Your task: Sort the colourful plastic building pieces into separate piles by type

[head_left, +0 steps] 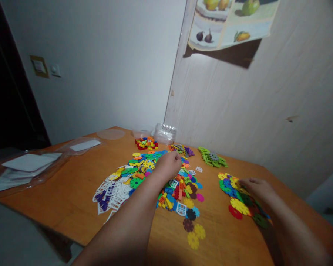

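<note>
My left hand [170, 164] reaches over the big mixed heap of plastic building pieces [137, 182], its fingers curled closed. Whatever it may grip is hidden behind the knuckles. At the right, my right hand [257, 187] is at a smaller pile of snowflake discs [228, 187] in yellow, blue, green and red. Its fingertips are pinched together beside a yellow disc, and I cannot make out what is between them. White lattice window pieces [119, 195] lie at the left of the big heap. Loose yellow discs [193, 240] lie toward the near edge.
Behind the heap are a red and yellow brick pile [146, 143], a purple and grey pile [182, 149] and a green pile [212, 157]. A clear plastic box [165, 133] stands against the wall. Clear bags with white paper [26, 162] lie at the table's left.
</note>
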`<state>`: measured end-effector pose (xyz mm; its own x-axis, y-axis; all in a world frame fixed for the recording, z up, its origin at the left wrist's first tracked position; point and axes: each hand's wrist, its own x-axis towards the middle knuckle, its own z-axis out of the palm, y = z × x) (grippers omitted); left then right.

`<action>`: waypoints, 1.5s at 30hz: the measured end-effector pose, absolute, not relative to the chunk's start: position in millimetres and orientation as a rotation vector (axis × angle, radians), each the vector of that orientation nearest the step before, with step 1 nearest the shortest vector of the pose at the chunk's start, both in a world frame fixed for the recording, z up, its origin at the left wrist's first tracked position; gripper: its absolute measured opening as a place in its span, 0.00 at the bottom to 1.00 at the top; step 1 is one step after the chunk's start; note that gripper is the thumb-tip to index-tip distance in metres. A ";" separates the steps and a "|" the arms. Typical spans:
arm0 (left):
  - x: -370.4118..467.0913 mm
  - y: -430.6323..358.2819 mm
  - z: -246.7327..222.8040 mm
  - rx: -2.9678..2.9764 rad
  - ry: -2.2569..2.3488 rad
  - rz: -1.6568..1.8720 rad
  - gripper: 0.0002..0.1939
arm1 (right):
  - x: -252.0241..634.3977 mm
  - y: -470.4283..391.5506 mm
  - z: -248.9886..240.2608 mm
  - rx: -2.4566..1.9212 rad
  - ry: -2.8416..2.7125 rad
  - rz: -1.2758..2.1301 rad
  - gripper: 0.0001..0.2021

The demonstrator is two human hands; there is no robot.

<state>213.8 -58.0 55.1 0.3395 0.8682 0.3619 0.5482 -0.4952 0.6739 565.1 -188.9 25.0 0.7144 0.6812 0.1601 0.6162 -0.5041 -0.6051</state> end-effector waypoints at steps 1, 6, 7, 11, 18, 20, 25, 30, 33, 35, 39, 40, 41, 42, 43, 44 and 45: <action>213.2 -60.4 56.6 2.209 1.263 0.949 0.08 | 566.9 -191.0 23.4 -2.279 -1.000 0.118 0.14; 210.5 -64.6 62.0 2.290 1.347 0.849 0.09 | 564.2 -186.5 22.8 -2.304 -1.109 -0.050 0.18; 210.2 -64.5 62.6 2.288 1.359 0.845 0.09 | 558.4 -182.5 24.1 -2.280 -1.142 -0.073 0.18; 209.1 -63.4 63.7 2.256 1.393 0.862 0.09 | 513.4 -159.8 29.6 -2.098 -1.413 -0.045 0.16; 202.9 -48.4 55.9 2.041 1.368 1.091 0.07 | 447.6 -112.9 24.4 -2.087 -1.683 0.163 0.10; 200.8 -42.5 54.3 1.935 1.342 1.200 0.07 | 443.1 -102.7 19.9 -2.093 -1.708 0.176 0.11; 198.6 -43.8 62.8 1.600 1.261 1.379 0.06 | 440.4 -89.5 6.8 -2.037 -1.729 0.276 0.11; 200.1 -55.3 74.7 1.353 1.202 1.397 0.06 | 441.4 -85.3 -2.7 -2.000 -1.622 0.342 0.10; 200.8 -54.8 75.4 1.361 1.193 1.414 0.06 | 438.8 -86.7 -3.5 -1.959 -1.556 0.347 0.10; 201.0 -52.9 74.2 1.388 1.190 1.427 0.06 | 434.5 -89.5 -2.1 -1.893 -1.495 0.398 0.11; 201.1 -53.0 73.1 1.379 1.167 1.429 0.06 | 425.7 -95.3 0.8 -1.681 -1.351 0.619 0.15; 201.1 -54.1 73.4 1.373 1.162 1.426 0.06 | 425.0 -95.7 1.0 -1.646 -1.333 0.654 0.15; 201.0 -55.3 74.0 1.366 1.160 1.421 0.06 | 425.2 -95.4 0.8 -1.619 -1.311 0.667 0.15; 200.9 -56.5 74.8 1.358 1.159 1.413 0.06 | 426.5 -94.6 0.5 -1.603 -1.282 0.661 0.15; 200.7 -57.6 75.6 1.351 1.161 1.404 0.06 | 428.8 -93.4 0.1 -1.594 -1.248 0.641 0.15; 200.6 -58.5 76.4 1.346 1.163 1.396 0.06 | 432.2 -91.9 -0.3 -1.591 -1.210 0.610 0.15; 200.4 -59.2 77.2 1.342 1.167 1.390 0.06 | 436.4 -90.5 -0.8 -1.594 -1.171 0.575 0.15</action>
<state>200.4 -59.2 77.2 -0.0565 0.9785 0.1983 0.0257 -0.1972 0.9800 436.4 -90.5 -0.8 0.4104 0.8930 0.1847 0.4004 0.0055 -0.9163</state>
